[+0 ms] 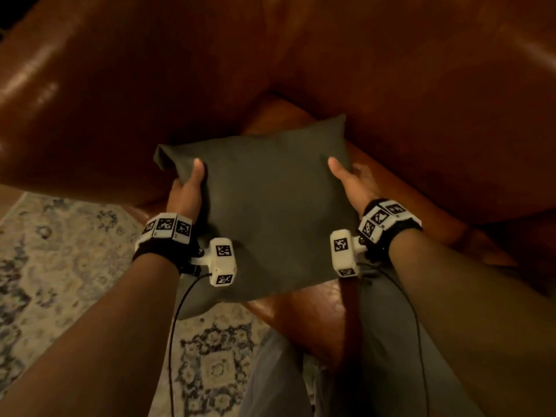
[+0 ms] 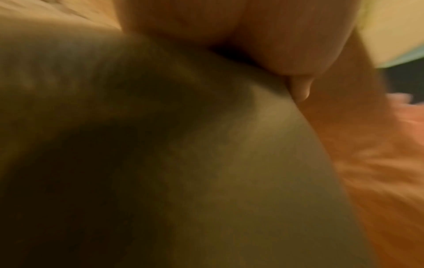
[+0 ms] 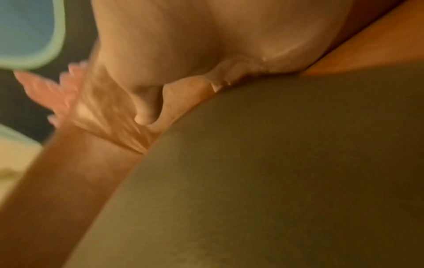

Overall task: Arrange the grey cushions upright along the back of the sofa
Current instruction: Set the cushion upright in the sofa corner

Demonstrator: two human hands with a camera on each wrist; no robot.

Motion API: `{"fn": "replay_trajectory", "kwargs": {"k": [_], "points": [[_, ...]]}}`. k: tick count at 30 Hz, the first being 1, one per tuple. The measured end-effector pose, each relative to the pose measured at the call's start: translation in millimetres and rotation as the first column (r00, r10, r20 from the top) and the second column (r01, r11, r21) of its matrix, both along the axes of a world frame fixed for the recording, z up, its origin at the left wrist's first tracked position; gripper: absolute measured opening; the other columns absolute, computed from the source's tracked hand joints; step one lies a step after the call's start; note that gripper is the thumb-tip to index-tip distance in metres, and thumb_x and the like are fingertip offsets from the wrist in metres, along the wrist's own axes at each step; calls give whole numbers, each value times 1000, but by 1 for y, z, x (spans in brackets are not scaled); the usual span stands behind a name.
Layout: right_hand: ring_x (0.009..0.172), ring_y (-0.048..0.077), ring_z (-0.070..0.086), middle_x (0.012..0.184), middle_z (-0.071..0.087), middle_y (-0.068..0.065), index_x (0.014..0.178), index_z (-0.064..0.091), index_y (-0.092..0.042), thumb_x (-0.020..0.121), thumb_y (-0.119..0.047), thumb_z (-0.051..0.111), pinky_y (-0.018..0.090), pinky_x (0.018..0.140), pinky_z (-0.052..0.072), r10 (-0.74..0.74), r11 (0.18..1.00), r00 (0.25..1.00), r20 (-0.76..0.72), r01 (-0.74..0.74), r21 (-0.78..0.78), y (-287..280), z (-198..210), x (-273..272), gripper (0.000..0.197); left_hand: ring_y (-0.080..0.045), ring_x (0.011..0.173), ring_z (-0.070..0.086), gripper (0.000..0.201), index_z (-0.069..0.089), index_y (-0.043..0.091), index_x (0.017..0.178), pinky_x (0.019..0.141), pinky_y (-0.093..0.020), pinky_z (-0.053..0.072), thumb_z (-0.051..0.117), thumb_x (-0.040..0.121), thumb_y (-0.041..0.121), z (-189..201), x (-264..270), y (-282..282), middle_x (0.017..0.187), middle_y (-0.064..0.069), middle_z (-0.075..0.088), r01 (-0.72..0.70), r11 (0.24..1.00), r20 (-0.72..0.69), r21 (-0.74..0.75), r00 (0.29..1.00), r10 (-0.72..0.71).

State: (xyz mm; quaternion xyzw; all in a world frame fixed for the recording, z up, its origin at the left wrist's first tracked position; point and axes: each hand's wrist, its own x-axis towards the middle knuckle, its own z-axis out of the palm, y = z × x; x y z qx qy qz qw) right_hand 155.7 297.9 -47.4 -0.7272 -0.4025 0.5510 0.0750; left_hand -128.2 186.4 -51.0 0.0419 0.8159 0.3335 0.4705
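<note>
A dark grey square cushion [image 1: 270, 206] is held in the air over the seat corner of a brown leather sofa [image 1: 421, 100]. My left hand [image 1: 188, 185] grips its left edge, thumb on top and fingers underneath. My right hand [image 1: 352, 182] grips the right edge the same way. The cushion lies tilted, its far corner pointing toward the sofa back. In the left wrist view the cushion [image 2: 206, 181] fills the frame under my thumb. The right wrist view shows the cushion [image 3: 275, 172] with my fingers curled at its edge.
The sofa's armrest [image 1: 90, 100] rises on the left and its backrest runs to the right. A patterned rug [image 1: 60, 281] covers the floor at lower left. My legs in grey trousers [image 1: 391, 356] stand against the seat's front edge. Sensor cables hang from both wrists.
</note>
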Motion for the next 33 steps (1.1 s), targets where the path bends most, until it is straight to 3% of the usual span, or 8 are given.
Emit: {"fn": "replay_trajectory", "kwargs": {"k": [6, 10, 12, 19, 24, 27, 30, 33], "points": [[128, 21, 55, 143, 55, -1, 137, 35, -51, 51, -86, 66, 47, 109, 45, -352, 867, 924, -148, 381, 320, -35, 40, 55, 98, -12, 125, 56, 44, 60, 48, 116, 114, -45, 39, 44, 83, 73, 44, 37, 62, 128, 17, 62, 131, 903, -33, 409, 991, -129], [131, 10, 50, 148, 45, 0, 142, 23, -47, 64, -67, 75, 27, 105, 44, -434, 696, 846, -309, 533, 482, -43, 65, 92, 95, 2, 120, 59, 41, 54, 40, 124, 104, -27, 45, 47, 90, 61, 60, 68, 113, 128, 20, 61, 132, 808, 63, 574, 977, -204], [130, 8, 47, 146, 44, -4, 150, 19, -32, 72, -51, 75, 20, 102, 39, -457, 708, 856, -243, 515, 483, -37, 57, 106, 98, -7, 124, 60, 42, 54, 39, 125, 107, -35, 46, 53, 88, 58, 58, 85, 133, 134, 12, 62, 98, 802, 168, 590, 956, -241], [115, 9, 53, 120, 56, -13, 138, 42, -30, 78, -48, 75, 28, 99, 40, -458, 785, 878, -142, 474, 399, -21, 49, 123, 71, -12, 127, 58, 55, 44, 30, 143, 107, -38, 48, 49, 93, 53, 50, 113, 164, 141, 8, 58, 217, 806, 61, 551, 953, -298], [125, 24, 55, 137, 57, -3, 138, 36, -37, 63, -68, 75, 46, 109, 44, -486, 838, 865, -122, 501, 215, -23, 38, 139, 90, -21, 130, 58, 61, 46, 35, 142, 106, -49, 48, 59, 87, 58, 37, 121, 173, 145, 4, 57, 290, 793, 174, 536, 881, -440], [122, 19, 59, 136, 59, -3, 138, 35, -36, 51, -75, 75, 49, 105, 49, -447, 868, 875, -185, 475, 146, -35, 38, 166, 104, -29, 136, 53, 65, 56, 31, 131, 102, -48, 47, 61, 79, 69, 15, 110, 163, 147, -2, 56, 131, 867, 249, 480, 928, -278], [119, 16, 59, 131, 58, -4, 138, 38, -33, 60, -66, 75, 43, 104, 49, -384, 903, 913, -134, 402, 150, -61, 42, 195, 92, -27, 116, 61, 59, 60, 16, 125, 97, -36, 53, 57, 85, 59, 14, 116, 123, 131, -13, 63, 0, 923, -27, 386, 1000, 12], [96, 15, 62, 120, 61, 1, 129, 48, -26, 81, -36, 75, 29, 85, 52, -419, 898, 907, -48, 421, 124, -114, 38, 247, 56, -32, 119, 58, 40, 55, 9, 133, 89, -26, 49, 48, 98, 27, 8, 160, 53, 133, -17, 61, 296, 954, -327, 38, 906, -268]]}}
